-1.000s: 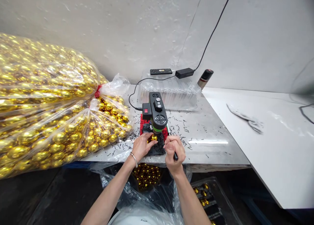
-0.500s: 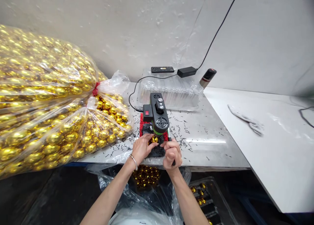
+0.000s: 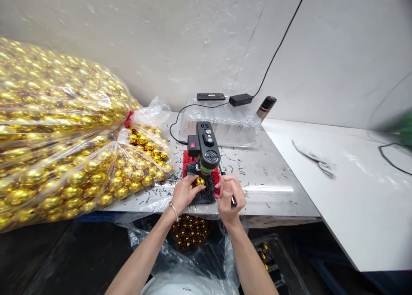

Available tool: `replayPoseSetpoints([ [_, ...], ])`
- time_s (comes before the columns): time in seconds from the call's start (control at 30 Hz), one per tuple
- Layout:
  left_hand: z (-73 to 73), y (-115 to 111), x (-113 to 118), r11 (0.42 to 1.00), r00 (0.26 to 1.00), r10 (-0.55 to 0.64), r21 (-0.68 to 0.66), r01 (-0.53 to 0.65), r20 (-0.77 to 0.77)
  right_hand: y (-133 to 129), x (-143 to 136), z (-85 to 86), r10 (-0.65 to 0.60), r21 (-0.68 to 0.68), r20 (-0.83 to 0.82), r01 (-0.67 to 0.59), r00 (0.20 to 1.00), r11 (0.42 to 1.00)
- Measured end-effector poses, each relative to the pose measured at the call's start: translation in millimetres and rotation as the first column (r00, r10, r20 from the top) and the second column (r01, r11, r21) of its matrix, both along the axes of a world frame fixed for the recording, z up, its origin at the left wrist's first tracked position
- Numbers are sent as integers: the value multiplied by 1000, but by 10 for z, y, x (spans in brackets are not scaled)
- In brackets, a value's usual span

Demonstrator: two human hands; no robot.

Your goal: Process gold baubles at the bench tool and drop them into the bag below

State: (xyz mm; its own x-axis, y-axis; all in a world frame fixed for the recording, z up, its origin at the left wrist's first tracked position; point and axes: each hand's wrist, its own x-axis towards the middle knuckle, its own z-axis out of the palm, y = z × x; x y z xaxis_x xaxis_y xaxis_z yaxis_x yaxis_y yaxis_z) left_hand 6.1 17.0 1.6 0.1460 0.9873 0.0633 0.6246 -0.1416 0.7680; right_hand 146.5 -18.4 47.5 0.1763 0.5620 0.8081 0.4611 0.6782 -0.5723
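Observation:
Between the thumb and fingers of my left hand (image 3: 183, 195) is a shiny gold ball (image 3: 200, 181), held just below the head of a small black press machine (image 3: 209, 147). My right hand (image 3: 230, 197) is closed around the black handle (image 3: 234, 202) of a lever on the machine's right side. The machine stands on a dark base (image 3: 206, 196) strewn with black bits, over a red mat (image 3: 216, 187). Below the table edge, many gold balls (image 3: 189, 231) lie in a container lined with clear plastic.
Large clear bags of gold balls (image 3: 64, 157) fill the left. Behind the machine are stacked clear plastic trays (image 3: 222, 125), a power adapter (image 3: 240, 99), a black remote-like slab (image 3: 210, 96) and a spray can (image 3: 266, 107). A glove (image 3: 315, 158) lies on the white table (image 3: 354, 200).
My right hand has moved outward to the right and slightly up with the lever handle. My left hand stays at the machine with the gold ball. The view has shifted slightly.

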Motion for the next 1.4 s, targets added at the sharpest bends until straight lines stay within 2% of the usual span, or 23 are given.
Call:
replayPoseSetpoints([
  [0.07,18,-144,-69,997,988,30,-80,-18,154,-14,-5,161,7,-59,1,-7,1000,998],
  [0.13,-29,-365,-136,962,946,17,-262,73,325,-21,-16,232,16,-66,6,-16,1000,998],
  [0.17,-86,-493,-160,915,911,14,-372,154,411,-23,-23,236,15,-56,5,-15,1000,998],
  [0.2,-165,-622,-174,844,870,34,-480,238,492,-24,-32,223,10,-42,0,-10,1000,999],
  [0.27,-372,-860,-174,702,775,192,-635,320,603,-29,-48,173,-9,-29,-13,9,1000,1000],
  [0.33,-581,-1037,-157,558,671,450,-772,304,589,-34,-56,126,-16,-29,-17,16,1000,999],
  [0.4,-710,-1139,-153,420,568,639,-854,307,518,-39,-51,100,-7,-29,-7,7,1000,1000],
  [0.43,-726,-1163,-163,383,523,688,-864,328,503,-42,-45,94,2,-30,1,-2,1000,1000],
  [0.47,-706,-1171,-181,376,482,710,-855,357,514,-43,-40,91,11,-32,6,-11,1000,999],
  [0.53,-571,-1143,-234,429,401,708,-805,410,581,-46,-33,84,20,-36,7,-20,1000,999],
  [0.63,-238,-997,-316,527,315,658,-717,456,684,-47,-38,67,8,-31,-10,-8,1000,999],
  [0.7,-37,-843,-340,585,299,609,-670,457,735,-48,-45,57,-2,-29,-16,1,1000,1000],
  [0.77,90,-669,-329,647,305,576,-651,398,759,-49,-47,54,-3,-27,-10,3,1000,1000],
  [0.9,148,-370,-238,725,295,582,-648,234,758,-53,-28,62,7,-39,22,-6,1000,999],
  [1.0,132,-240,-180,745,294,573,-636,203,765,-57,-15,60,22,-43,36,-21,999,999],
  [1.07,106,-186,-153,776,349,527,-606,176,775,-57,-12,50,24,-46,32,-22,999,999],
  [1.17,21,-129,-108,869,548,373,-489,76,749,-53,-13,32,24,-42,19,-23,1000,999],
  [1.27,-94,-89,-44,947,759,232,-318,-35,608,-47,-9,19,43,-21,24,-43,999,999],
  [1.4,-165,-54,25,982,904,142,-175,-76,403,-48,1,6,51,-18,40,-51,998,999],
])
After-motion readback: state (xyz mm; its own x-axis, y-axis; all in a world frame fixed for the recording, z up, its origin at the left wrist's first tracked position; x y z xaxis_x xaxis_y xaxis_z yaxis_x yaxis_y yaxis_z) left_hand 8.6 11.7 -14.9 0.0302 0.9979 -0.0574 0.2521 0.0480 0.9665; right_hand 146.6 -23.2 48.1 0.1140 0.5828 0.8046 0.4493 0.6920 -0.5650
